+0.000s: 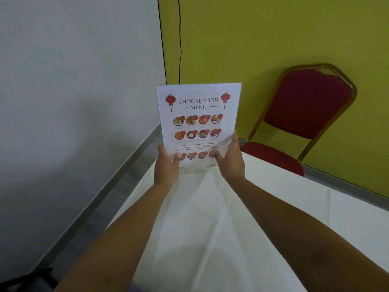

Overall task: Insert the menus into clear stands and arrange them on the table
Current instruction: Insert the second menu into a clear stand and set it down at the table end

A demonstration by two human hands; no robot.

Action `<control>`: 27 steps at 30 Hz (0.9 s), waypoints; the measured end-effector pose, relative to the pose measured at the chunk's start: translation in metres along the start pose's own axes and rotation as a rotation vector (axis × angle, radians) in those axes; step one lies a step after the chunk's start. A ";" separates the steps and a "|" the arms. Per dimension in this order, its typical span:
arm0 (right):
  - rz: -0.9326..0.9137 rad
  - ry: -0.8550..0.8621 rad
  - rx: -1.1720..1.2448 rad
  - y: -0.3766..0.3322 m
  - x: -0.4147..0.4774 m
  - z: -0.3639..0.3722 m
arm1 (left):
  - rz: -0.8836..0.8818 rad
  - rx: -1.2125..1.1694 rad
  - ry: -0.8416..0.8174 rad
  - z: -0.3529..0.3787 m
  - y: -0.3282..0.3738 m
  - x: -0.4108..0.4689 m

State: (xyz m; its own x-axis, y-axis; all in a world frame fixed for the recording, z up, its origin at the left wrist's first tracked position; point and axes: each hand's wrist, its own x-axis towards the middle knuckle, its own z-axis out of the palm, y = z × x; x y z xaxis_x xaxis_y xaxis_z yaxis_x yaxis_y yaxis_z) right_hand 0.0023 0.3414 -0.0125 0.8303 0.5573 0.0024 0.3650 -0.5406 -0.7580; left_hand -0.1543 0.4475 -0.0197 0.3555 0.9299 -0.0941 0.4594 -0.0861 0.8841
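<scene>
A white "Chinese Food Menu" sheet (199,123) with red lanterns and dish pictures stands upright inside a clear stand (226,142), raised above the far end of the table. My left hand (166,165) grips its lower left edge, thumb over the front. My right hand (230,159) grips the lower right edge, fingers behind and thumb across the front. The stand's base is hidden by my hands; I cannot tell whether it touches the table.
The table carries a creased white cloth (210,218) and runs toward the room's corner. A red padded chair with a gold frame (303,114) stands at the table's far right side against the yellow-green wall. A grey wall lies left, with a dark object (25,279) on the floor.
</scene>
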 end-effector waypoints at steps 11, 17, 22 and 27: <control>0.014 -0.086 -0.004 0.000 -0.009 -0.006 | -0.030 -0.063 0.012 0.007 0.002 0.000; 0.030 -0.194 -0.217 0.015 -0.032 -0.024 | -0.050 0.141 0.154 0.009 0.006 -0.022; 0.059 -0.264 -0.342 0.039 -0.063 -0.057 | -0.011 0.383 0.168 0.020 0.005 -0.069; 0.077 -0.236 -0.355 0.073 -0.116 -0.104 | -0.015 0.521 -0.036 0.041 0.014 -0.128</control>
State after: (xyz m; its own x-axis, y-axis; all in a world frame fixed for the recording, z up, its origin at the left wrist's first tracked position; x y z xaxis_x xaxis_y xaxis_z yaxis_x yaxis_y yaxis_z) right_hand -0.0239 0.1718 -0.0003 0.7566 0.6136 -0.2261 0.4623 -0.7464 -0.4787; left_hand -0.1601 0.3126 -0.0136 0.3694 0.9203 -0.1287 0.8055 -0.2481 0.5381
